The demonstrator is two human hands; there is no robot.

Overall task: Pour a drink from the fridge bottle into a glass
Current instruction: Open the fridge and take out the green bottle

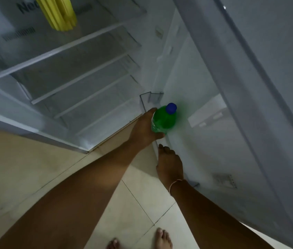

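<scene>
A green plastic bottle (163,119) with a blue cap stands upright in the lowest bin of the open fridge door (232,123). My left hand (144,129) is wrapped around the bottle's left side and lower body. Just below the bottle, my right hand (169,164) hovers near the clear rim of the door bin with its fingers together and holds nothing; whether it touches the rim I cannot tell. No glass is in view.
The open fridge (70,69) has several bare glass shelves. A yellow object (57,13) stands on the top shelf. The door swings out on the right. Below is a beige tiled floor (34,177) with my bare feet (162,238) near the bottom edge.
</scene>
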